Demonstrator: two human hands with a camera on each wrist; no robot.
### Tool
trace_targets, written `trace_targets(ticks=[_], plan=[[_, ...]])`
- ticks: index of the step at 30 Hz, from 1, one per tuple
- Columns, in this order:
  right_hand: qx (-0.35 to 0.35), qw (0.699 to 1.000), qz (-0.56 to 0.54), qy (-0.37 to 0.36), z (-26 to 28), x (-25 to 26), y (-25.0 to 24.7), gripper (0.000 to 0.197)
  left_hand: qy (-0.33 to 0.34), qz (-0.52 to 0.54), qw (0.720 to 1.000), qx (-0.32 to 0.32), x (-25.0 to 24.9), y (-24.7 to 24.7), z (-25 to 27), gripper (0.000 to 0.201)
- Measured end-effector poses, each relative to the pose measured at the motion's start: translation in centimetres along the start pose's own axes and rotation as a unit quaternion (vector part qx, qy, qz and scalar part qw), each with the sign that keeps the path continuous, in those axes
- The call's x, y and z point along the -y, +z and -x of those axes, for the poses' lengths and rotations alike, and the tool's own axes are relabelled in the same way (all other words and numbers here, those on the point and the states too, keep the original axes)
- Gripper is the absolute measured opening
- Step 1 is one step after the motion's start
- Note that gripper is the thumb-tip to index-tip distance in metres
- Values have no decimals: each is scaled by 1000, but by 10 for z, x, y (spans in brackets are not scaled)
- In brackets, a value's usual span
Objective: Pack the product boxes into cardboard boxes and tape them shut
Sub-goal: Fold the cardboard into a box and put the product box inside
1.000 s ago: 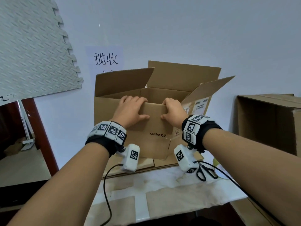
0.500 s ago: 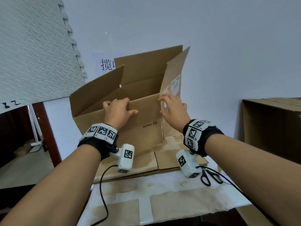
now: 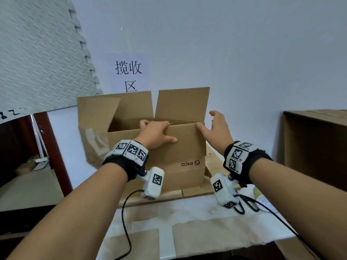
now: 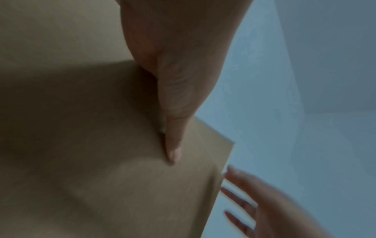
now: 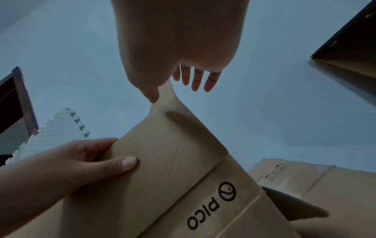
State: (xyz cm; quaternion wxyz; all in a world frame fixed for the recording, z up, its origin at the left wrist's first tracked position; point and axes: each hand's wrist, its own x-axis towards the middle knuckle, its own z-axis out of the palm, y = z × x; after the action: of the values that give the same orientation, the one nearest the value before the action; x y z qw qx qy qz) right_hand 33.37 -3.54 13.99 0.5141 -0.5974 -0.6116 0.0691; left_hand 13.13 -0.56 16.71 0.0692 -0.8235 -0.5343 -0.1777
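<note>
An open brown cardboard box printed PICO stands on flattened cardboard, its far flaps upright and its near flap folded down outside. My left hand grips the near top edge, fingers hooked inside and thumb pressed on the front face. My right hand is spread open at the box's right top corner; its thumb touches the corner and its fingers stand free in the air. The right wrist view shows the box and my left hand. No product boxes show, and the box's inside is hidden.
A second, larger cardboard box stands at the right. Black scissors lie on the paper-covered table under my right wrist. Flat cardboard lies beneath the box. A wall sign and a foam mat are behind.
The box has been turned on the table and now faces me squarely. My right hand has let go of the near flap and opened beside the right corner. My left hand keeps its hold.
</note>
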Motion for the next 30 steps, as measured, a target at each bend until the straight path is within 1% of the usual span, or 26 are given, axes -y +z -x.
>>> trace_targets(ticks=[2,4,6,8,10,12,14,17,19,21,23,25,27,30], plan=[[0,1000,6,0,-3,-7,4,69,2,-9,999,30,1,-1,-4,45],[-4,1000,-1,2,-8,-12,10,70,7,-5,998,58,5,3,-6,43],[-2,1000,-8,3,-11,-14,17,70,8,-2,996,92,10,21,-2,41],[10,1000,-1,1,-12,-16,25,69,8,-7,993,119,14,51,10,44],[27,1000,7,-6,-12,-17,33,67,5,-6,993,119,20,75,20,48],[31,999,11,-11,-11,-20,41,67,-3,7,994,107,25,83,23,49],[10,1000,10,-18,-10,-21,48,66,-7,13,993,113,30,83,19,55],[-56,998,-34,-14,-12,-21,51,54,-3,11,994,112,31,82,14,61],[-86,994,-66,22,-14,-21,47,47,-7,15,994,110,33,83,14,62],[-92,989,-86,72,-15,-23,43,47,-5,17,994,112,36,82,12,63],[-57,988,-93,110,-17,-27,41,50,-2,19,994,106,38,80,10,59],[3,989,-86,123,-16,-28,44,53,4,24,995,94,39,76,10,53],[45,989,-82,113,-13,-26,49,51,12,28,996,81,41,70,10,46],[78,990,-84,81,-10,-18,52,46,31,38,997,52,45,56,12,33]])
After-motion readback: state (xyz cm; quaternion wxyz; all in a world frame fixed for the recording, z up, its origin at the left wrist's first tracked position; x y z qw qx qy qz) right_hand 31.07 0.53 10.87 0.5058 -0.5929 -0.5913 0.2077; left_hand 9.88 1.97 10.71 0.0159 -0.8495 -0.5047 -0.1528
